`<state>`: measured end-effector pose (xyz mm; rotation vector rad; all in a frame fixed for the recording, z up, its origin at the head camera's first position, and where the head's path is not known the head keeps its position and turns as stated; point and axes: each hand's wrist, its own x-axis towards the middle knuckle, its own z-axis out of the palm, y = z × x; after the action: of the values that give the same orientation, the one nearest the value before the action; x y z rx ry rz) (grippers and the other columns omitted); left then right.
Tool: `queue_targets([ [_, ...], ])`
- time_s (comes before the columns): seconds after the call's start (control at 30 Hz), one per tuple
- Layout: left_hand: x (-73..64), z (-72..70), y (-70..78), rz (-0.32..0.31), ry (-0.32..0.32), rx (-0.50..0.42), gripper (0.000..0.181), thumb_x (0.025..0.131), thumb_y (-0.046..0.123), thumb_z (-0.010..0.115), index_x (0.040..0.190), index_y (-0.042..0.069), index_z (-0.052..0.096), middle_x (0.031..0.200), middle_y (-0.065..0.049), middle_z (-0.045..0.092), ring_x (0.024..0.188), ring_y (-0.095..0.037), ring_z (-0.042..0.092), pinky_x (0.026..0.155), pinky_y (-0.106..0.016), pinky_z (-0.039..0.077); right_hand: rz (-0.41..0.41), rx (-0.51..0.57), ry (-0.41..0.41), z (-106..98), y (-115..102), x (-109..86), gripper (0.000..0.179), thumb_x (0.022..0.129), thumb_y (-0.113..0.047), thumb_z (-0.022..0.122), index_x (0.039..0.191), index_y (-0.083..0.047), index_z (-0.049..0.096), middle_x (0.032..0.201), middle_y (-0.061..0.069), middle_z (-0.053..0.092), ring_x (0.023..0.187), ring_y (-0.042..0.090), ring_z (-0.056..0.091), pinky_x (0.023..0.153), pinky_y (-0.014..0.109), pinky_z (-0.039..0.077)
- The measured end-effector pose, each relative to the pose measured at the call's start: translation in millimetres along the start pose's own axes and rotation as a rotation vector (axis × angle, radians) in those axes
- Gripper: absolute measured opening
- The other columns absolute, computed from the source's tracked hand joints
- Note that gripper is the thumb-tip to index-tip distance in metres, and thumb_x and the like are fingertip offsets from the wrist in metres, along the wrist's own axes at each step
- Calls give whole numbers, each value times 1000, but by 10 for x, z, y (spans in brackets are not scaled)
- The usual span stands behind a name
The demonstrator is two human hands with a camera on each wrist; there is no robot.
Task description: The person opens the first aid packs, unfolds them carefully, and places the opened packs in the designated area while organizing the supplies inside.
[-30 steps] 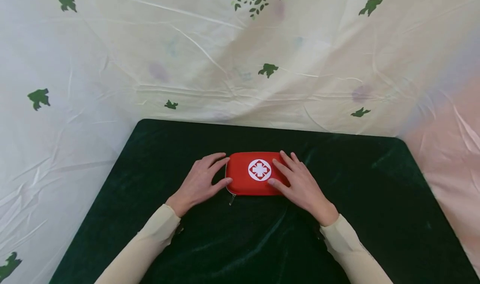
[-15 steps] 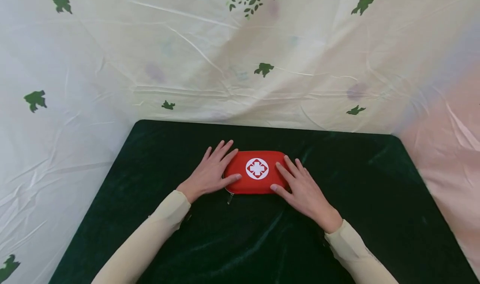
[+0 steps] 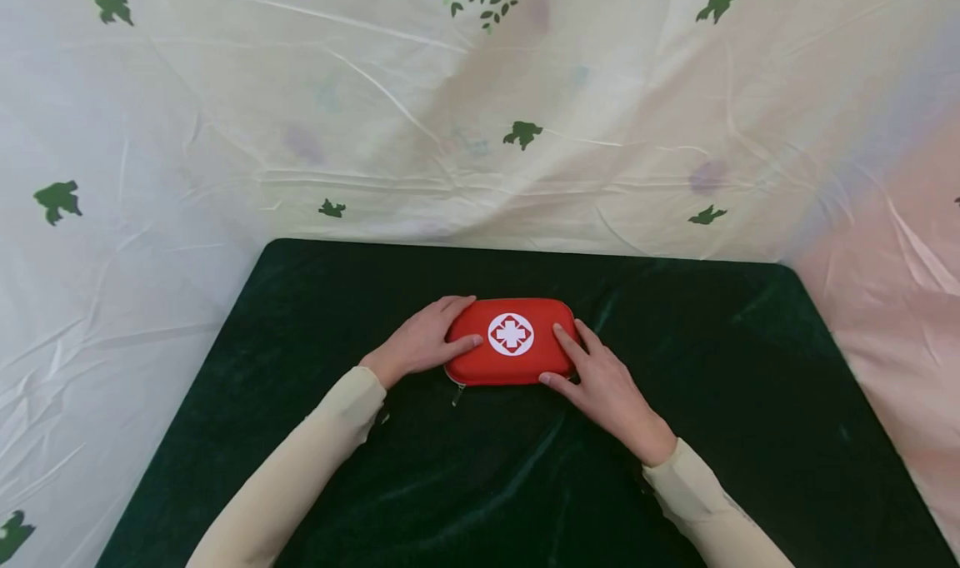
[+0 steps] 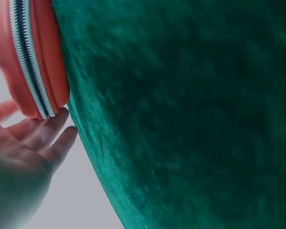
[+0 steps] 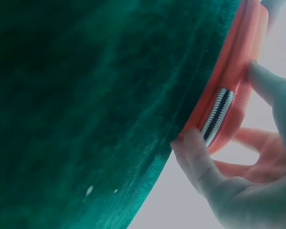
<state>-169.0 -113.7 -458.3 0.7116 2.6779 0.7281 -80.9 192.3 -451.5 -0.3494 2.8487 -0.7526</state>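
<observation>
A red zipped first aid case with a white cross emblem lies on the dark green velvet cloth, gripped at both ends. My left hand holds its left end, thumb on the top face and fingers along the far left corner. At the right end, my right hand has its thumb by the near edge and its index finger on top. The zip pull hangs out at the near left corner. In the left wrist view, the zipper teeth are meshed; fingertips touch the case's end below them. The right wrist view shows fingers bent around the end near another zipper stretch.
Green velvet cloth covers the table, whose back corners are rounded. A pale fabric backdrop printed with green birds and leaves rises behind and at the sides.
My left hand first slides further onto the case with fingers spread, then draws its fingers in around the left end. My right hand keeps to the right end, its fingers shifting slightly toward the edge.
</observation>
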Motion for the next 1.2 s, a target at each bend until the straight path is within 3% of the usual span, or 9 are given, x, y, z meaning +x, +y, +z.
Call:
queue_targets([
  [0.3,-153,-30,-20,-16,93,-226,61,99,40,67,151,11,52,143,-11,56,121,-27,56,104,-48,50,-18,176,49,-73,28,76,84,95,-33,77,162,-7,34,163,23,32,139,44,44,107,64,43],
  [0.43,-278,11,-28,-52,133,-279,59,98,38,70,149,11,54,140,-11,56,116,-25,57,98,-44,53,-25,267,56,-70,59,149,79,98,-29,74,161,-5,34,163,21,36,139,41,48,109,59,45],
  [0.67,-476,132,42,-102,198,-339,58,96,35,75,145,10,58,130,-8,58,102,-22,56,82,-37,53,-4,339,81,-75,77,326,62,104,-20,64,158,-1,39,161,19,41,145,38,42,117,58,36],
  [0.9,-640,249,160,-154,206,-361,72,92,37,79,152,6,52,128,-8,56,99,-21,54,76,-35,51,-13,380,103,-127,-2,537,52,106,-15,59,154,-1,46,157,17,47,144,35,45,117,55,37],
  [1.2,-787,327,279,-164,164,-468,77,91,34,82,154,6,48,125,-4,51,95,-16,54,75,-31,53,-45,388,126,-121,-93,764,48,105,-12,59,151,0,50,154,18,51,139,37,49,111,55,45],
])
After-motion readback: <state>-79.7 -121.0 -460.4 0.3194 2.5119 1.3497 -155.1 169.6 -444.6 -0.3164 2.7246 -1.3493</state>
